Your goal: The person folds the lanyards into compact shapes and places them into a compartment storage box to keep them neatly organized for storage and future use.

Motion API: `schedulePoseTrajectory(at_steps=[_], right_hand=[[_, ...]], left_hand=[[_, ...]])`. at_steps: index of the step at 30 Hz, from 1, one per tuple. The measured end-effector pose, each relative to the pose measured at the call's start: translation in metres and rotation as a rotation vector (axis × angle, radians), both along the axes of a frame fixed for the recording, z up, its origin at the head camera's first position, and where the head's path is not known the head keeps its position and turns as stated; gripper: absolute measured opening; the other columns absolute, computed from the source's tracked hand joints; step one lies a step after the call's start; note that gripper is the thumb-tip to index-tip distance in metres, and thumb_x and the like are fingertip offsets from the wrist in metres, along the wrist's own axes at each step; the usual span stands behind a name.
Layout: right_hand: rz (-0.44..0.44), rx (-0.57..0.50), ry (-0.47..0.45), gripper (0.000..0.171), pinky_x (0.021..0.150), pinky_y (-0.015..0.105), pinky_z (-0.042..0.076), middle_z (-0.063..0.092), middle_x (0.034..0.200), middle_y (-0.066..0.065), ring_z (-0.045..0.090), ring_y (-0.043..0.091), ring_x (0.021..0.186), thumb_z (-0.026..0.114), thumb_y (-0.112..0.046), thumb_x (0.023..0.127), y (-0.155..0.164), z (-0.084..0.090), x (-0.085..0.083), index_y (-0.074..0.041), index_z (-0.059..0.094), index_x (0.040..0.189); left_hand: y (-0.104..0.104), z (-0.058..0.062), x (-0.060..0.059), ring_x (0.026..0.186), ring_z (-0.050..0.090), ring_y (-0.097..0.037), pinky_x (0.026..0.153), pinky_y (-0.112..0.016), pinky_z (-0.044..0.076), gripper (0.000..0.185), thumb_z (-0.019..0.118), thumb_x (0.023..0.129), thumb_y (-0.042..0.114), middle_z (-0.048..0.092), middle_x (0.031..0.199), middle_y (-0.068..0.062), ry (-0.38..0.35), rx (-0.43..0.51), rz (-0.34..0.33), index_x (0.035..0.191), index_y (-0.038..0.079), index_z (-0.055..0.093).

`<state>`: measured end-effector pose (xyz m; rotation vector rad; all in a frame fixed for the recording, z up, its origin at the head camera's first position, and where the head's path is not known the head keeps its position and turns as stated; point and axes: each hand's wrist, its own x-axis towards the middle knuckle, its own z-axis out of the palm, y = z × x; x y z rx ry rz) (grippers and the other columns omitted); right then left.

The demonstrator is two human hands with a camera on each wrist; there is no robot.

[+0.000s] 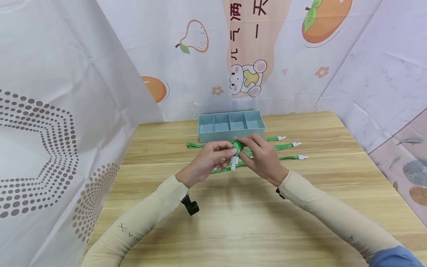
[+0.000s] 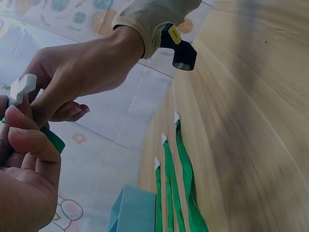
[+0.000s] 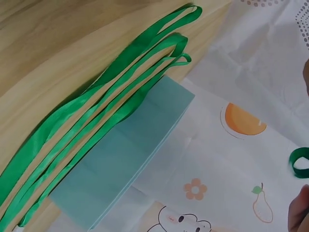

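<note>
green lanyard [image 1: 237, 147] rolled and pinched by left hand [image 1: 207, 159] and right hand [image 1: 263, 157]; three more lanyards [image 1: 287, 147] lie flat.

A light wood-grain counter [image 1: 233, 222] fills the lower middle of the head view. Behind it, across the top of the frame, hangs a white sheet printed with a pear [image 1: 195, 37], oranges, a cartoon bear [image 1: 248, 78] and small flowers. At left a white sheet with grey dot patterns [image 1: 36, 148] slopes down; at right hangs a pale marbled sheet [image 1: 390, 81]. Light is even and soft.
</note>
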<state>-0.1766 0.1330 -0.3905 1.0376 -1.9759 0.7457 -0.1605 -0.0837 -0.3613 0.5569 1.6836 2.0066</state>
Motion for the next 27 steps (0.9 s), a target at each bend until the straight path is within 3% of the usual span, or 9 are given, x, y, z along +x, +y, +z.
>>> schedulePoseTrajectory(at_steps=[7,11,13,16,21,23,27], right_hand=[[-0.019,-0.007,-0.039,0.029,0.047,0.028,0.039,0.058,0.092,0.009,0.054,0.017,0.059,0.073,0.005,0.088,-0.004,-0.001,0.002,-0.004,0.071,0.116],[-0.024,-0.025,-0.037,0.029,0.051,0.029,0.042,0.057,0.093,0.011,0.052,0.017,0.063,0.075,0.008,0.087,-0.003,0.001,0.002,-0.003,0.073,0.114],[-0.027,-0.029,-0.048,0.028,0.053,0.03,0.043,0.058,0.096,0.012,0.052,0.017,0.064,0.074,0.008,0.088,-0.002,0.003,0.002,-0.001,0.074,0.114],[-0.017,-0.056,-0.106,0.025,0.054,0.028,0.042,0.062,0.099,0.012,0.05,0.014,0.063,0.072,0.008,0.089,0.0,0.005,0.002,0.0,0.075,0.112],[0.003,-0.104,-0.223,0.022,0.055,0.021,0.041,0.069,0.095,0.005,0.048,0.008,0.06,0.072,0.006,0.09,0.003,0.006,0.002,-0.003,0.077,0.109],[-0.002,-0.104,-0.233,0.022,0.055,0.02,0.04,0.07,0.093,0.004,0.048,0.007,0.06,0.072,0.006,0.089,0.005,0.006,0.001,-0.003,0.078,0.108],[-0.024,-0.104,-0.192,0.021,0.053,0.022,0.039,0.071,0.092,0.007,0.046,0.008,0.057,0.073,0.006,0.088,0.008,0.007,-0.002,-0.002,0.078,0.107]], left_hand=[[0.001,0.0,0.001,0.059,0.045,-0.015,0.052,-0.027,0.034,0.013,0.062,0.105,0.019,0.055,0.081,-0.005,0.0,-0.025,0.05,0.101,0.008,0.068],[0.003,0.0,0.001,0.059,0.044,-0.016,0.052,-0.027,0.034,0.014,0.063,0.105,0.02,0.055,0.079,-0.005,0.037,-0.085,0.083,0.105,0.007,0.069],[0.004,-0.001,0.001,0.06,0.044,-0.016,0.053,-0.028,0.035,0.015,0.064,0.105,0.021,0.056,0.08,-0.008,0.085,-0.138,0.115,0.107,0.007,0.07],[0.005,-0.003,0.001,0.065,0.047,-0.018,0.057,-0.029,0.039,0.016,0.066,0.104,0.022,0.061,0.086,-0.01,0.215,-0.247,0.189,0.109,0.008,0.073],[0.005,-0.007,-0.001,0.086,0.057,-0.019,0.068,-0.033,0.049,0.015,0.071,0.101,0.023,0.066,0.114,-0.002,0.455,-0.404,0.31,0.107,0.011,0.078],[0.005,-0.008,-0.001,0.094,0.059,-0.02,0.072,-0.035,0.052,0.014,0.072,0.1,0.023,0.063,0.125,0.001,0.492,-0.41,0.318,0.106,0.011,0.078],[0.006,-0.008,0.0,0.101,0.059,-0.02,0.075,-0.038,0.054,0.012,0.071,0.1,0.021,0.058,0.133,0.002,0.478,-0.363,0.279,0.104,0.011,0.077]])
